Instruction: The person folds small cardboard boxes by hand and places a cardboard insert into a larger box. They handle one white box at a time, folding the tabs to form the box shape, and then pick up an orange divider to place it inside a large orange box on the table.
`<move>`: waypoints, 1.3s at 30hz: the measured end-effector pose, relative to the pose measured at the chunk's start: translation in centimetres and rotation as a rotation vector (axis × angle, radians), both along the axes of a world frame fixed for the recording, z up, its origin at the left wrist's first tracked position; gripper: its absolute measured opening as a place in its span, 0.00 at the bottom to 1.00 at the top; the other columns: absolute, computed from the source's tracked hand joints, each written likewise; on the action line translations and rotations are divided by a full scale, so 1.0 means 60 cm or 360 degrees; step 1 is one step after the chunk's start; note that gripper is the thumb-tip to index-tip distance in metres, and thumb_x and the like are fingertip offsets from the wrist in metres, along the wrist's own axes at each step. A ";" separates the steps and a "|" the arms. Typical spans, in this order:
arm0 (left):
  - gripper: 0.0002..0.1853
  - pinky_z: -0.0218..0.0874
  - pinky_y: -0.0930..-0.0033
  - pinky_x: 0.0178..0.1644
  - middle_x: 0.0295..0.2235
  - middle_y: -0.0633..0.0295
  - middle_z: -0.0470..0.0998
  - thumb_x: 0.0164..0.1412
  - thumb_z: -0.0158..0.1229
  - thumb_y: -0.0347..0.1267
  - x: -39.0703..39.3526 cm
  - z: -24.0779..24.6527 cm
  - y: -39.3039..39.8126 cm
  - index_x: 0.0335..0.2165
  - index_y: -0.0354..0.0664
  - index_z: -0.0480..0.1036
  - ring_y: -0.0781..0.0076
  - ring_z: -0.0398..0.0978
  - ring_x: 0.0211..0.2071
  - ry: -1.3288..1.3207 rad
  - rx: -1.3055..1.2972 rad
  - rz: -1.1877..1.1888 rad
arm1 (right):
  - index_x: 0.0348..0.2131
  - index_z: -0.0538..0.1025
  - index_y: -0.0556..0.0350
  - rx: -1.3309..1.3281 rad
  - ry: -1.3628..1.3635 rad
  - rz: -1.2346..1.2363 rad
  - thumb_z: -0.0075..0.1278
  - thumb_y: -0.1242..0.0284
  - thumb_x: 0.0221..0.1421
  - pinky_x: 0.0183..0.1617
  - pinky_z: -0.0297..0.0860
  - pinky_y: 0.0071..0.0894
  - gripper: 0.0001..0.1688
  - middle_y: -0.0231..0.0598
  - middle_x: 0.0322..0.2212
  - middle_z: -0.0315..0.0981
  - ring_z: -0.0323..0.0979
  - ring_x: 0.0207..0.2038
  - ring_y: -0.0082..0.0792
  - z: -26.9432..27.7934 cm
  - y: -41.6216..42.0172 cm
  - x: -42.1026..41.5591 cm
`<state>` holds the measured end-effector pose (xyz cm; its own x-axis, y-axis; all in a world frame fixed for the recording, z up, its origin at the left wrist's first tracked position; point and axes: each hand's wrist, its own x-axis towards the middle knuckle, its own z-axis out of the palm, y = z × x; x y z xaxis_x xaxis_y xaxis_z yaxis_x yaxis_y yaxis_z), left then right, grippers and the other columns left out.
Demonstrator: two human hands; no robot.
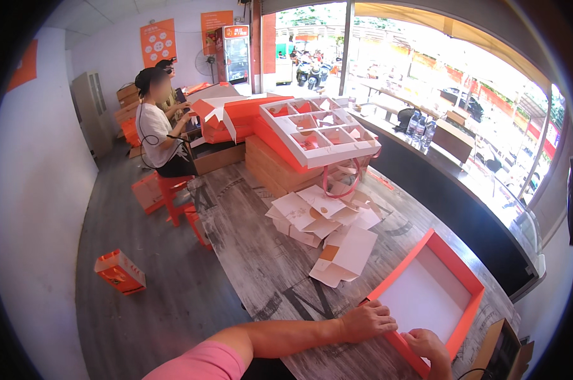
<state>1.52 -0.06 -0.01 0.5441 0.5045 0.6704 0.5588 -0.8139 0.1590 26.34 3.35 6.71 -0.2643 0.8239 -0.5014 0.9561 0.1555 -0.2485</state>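
Note:
A shallow orange cardboard box [474,297] with a white inside lies on the wood-patterned table [262,256] before me. Fingers of my left hand [368,322] curl over its near wall, close to the left corner. On the same wall, farther right, my right hand [426,343] pinches the edge between thumb and fingers. Beyond the box lies a folded white carton [357,254], apart from both hands. A loose heap of white printed cartons [305,209] sits behind it.
A white divided tray [310,159] rests on orange boxes above stacked brown cartons [267,168]. An opened brown carton [493,349] stands at lower right. Water bottles [421,128] stand on the side counter. Two people sit at the far end; an orange paper bag [120,273] stands on the floor.

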 end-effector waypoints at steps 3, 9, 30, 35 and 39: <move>0.15 0.63 0.65 0.52 0.42 0.70 0.78 0.57 0.54 0.33 -0.001 0.007 -0.002 0.44 0.47 0.75 0.71 0.74 0.44 -0.0011 -0.0015 0.0011 | 0.36 0.83 0.57 0.0003 -0.0029 0.0003 0.46 0.49 0.61 0.47 0.72 0.45 0.30 0.57 0.33 0.79 0.78 0.40 0.55 0.000 0.001 0.000; 0.13 0.64 0.64 0.51 0.39 0.68 0.78 0.56 0.53 0.34 -0.001 0.013 0.003 0.40 0.46 0.75 0.70 0.74 0.42 -0.0101 0.0032 -0.0008 | 0.35 0.82 0.57 0.0025 -0.0026 0.0025 0.44 0.51 0.62 0.47 0.71 0.46 0.28 0.58 0.33 0.78 0.77 0.40 0.56 0.000 -0.005 -0.003; 0.12 0.63 0.59 0.55 0.40 0.63 0.78 0.56 0.57 0.34 0.002 0.019 0.001 0.40 0.43 0.75 0.64 0.75 0.44 -0.0206 -0.0043 -0.0031 | 0.27 0.82 0.59 0.0145 0.0124 -0.0085 0.47 0.45 0.60 0.37 0.71 0.46 0.34 0.56 0.22 0.75 0.77 0.29 0.54 -0.027 -0.015 0.010; 0.18 0.63 0.57 0.55 0.43 0.61 0.78 0.55 0.64 0.37 0.000 0.023 -0.004 0.43 0.42 0.75 0.60 0.75 0.46 -0.0170 -0.0142 -0.0073 | 0.29 0.81 0.61 0.0156 0.0066 -0.0068 0.46 0.49 0.62 0.38 0.71 0.46 0.32 0.59 0.22 0.75 0.77 0.29 0.52 -0.022 -0.018 0.008; 0.18 0.63 0.57 0.54 0.43 0.62 0.78 0.55 0.65 0.37 0.001 0.024 -0.005 0.43 0.42 0.75 0.60 0.75 0.46 -0.0174 -0.0133 -0.0060 | 0.27 0.81 0.62 0.0183 0.0123 -0.0142 0.47 0.48 0.61 0.38 0.71 0.47 0.33 0.59 0.21 0.74 0.77 0.29 0.54 -0.026 -0.020 0.010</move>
